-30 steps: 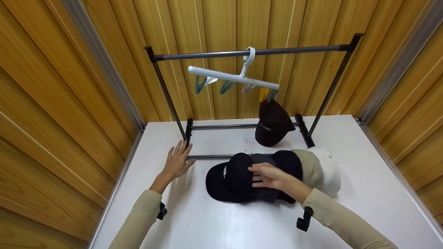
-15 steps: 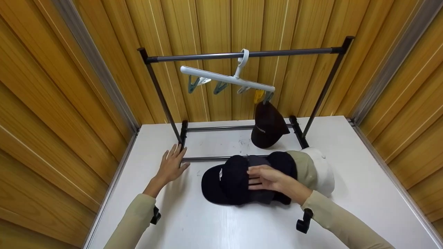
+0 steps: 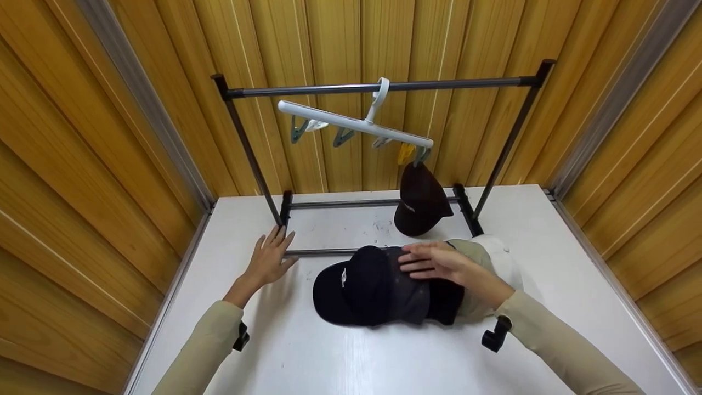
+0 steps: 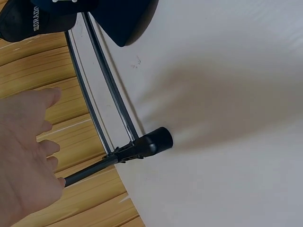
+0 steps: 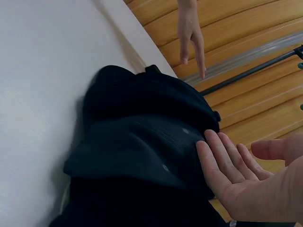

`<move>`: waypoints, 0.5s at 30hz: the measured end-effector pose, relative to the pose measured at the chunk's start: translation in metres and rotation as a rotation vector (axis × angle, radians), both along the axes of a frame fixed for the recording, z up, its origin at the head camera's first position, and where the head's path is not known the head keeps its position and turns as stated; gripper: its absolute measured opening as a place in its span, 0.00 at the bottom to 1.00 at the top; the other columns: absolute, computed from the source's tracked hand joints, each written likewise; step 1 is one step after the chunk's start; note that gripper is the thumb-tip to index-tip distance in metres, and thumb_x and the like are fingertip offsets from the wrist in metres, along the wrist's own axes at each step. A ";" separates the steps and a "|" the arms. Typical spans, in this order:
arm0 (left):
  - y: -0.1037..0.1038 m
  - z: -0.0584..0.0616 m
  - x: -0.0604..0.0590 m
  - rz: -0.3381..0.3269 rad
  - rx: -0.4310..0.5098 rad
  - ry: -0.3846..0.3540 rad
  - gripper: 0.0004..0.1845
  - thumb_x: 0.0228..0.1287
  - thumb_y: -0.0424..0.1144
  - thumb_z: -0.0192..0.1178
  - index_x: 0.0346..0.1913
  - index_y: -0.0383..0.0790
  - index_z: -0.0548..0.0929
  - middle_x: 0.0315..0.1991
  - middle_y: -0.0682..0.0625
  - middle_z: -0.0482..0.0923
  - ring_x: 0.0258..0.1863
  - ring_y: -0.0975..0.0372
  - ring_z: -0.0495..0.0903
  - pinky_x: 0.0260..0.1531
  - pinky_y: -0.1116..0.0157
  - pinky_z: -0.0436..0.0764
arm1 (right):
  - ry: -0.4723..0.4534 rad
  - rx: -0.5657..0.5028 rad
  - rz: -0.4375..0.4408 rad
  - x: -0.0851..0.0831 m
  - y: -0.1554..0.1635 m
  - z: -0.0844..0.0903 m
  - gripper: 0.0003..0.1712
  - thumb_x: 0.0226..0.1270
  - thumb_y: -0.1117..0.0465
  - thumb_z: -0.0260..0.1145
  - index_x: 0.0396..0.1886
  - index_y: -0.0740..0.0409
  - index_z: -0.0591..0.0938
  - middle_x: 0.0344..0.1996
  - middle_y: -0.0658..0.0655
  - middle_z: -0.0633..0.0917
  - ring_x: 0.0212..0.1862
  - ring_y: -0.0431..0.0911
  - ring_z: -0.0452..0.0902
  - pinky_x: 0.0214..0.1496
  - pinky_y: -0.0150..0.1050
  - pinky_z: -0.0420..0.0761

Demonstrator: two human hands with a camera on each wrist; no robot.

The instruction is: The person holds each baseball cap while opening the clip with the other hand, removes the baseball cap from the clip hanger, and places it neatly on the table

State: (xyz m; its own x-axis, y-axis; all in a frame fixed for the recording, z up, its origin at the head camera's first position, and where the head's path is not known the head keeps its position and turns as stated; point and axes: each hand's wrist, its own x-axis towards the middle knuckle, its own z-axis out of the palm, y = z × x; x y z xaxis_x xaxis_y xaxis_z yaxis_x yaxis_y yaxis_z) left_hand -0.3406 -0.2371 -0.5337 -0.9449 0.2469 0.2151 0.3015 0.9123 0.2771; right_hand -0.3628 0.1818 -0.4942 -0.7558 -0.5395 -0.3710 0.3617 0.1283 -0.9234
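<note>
A row of overlapping caps lies on the white table: a black cap [image 3: 368, 285] with a small white mark at the left end, then a dark grey cap [image 3: 406, 299], another black cap [image 3: 445, 302], a beige cap [image 3: 476, 255] and a white cap [image 3: 507, 269]. Over the grey and second black caps is my right hand [image 3: 436, 263], fingers extended; in the right wrist view its fingertips [image 5: 211, 137] are right at the caps' crown side. Beside the rack's left foot, my left hand [image 3: 267, 260] has its fingers spread and holds nothing.
A dark metal rack [image 3: 307, 90] stands behind the caps. From its top bar hangs a white clip hanger [image 3: 356, 123], tilted down to the right, with several clips. A dark brown cap [image 3: 421, 203] is clipped at its right end. Wood-pattern walls [image 3: 66, 181] enclose the table [image 3: 329, 362].
My right hand has moved slightly right along the row, leaving more of the grey cap exposed. My left hand stays beside the rack's foot; the whole head view has shifted a little.
</note>
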 end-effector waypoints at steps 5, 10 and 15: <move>0.009 0.013 -0.010 -0.027 -0.013 0.005 0.33 0.67 0.46 0.59 0.71 0.35 0.65 0.73 0.33 0.57 0.75 0.42 0.52 0.70 0.39 0.51 | 0.030 0.011 -0.093 -0.026 0.016 0.017 0.26 0.77 0.60 0.50 0.70 0.67 0.63 0.61 0.66 0.78 0.58 0.52 0.80 0.59 0.45 0.80; 0.037 0.030 -0.032 -0.050 -0.059 -0.015 0.34 0.69 0.48 0.57 0.73 0.38 0.62 0.75 0.36 0.55 0.76 0.45 0.51 0.72 0.42 0.51 | 0.041 0.021 -0.198 -0.050 0.039 0.033 0.28 0.78 0.61 0.47 0.72 0.68 0.59 0.54 0.59 0.84 0.55 0.49 0.82 0.58 0.42 0.80; 0.079 0.052 -0.056 -0.100 -0.100 0.005 0.33 0.70 0.49 0.56 0.72 0.39 0.64 0.73 0.37 0.59 0.74 0.46 0.57 0.70 0.42 0.58 | 0.173 0.101 -0.380 -0.069 0.055 0.042 0.28 0.76 0.62 0.50 0.72 0.68 0.60 0.37 0.42 0.85 0.44 0.36 0.83 0.49 0.31 0.81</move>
State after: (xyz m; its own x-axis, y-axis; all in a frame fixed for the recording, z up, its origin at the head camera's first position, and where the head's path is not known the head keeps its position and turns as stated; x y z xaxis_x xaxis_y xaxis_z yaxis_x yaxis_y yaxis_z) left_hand -0.3970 -0.1582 -0.4817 -0.9134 0.3602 0.1896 0.3935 0.9005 0.1849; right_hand -0.4319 0.2370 -0.4517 -0.9496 -0.1782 -0.2579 0.2414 0.1092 -0.9643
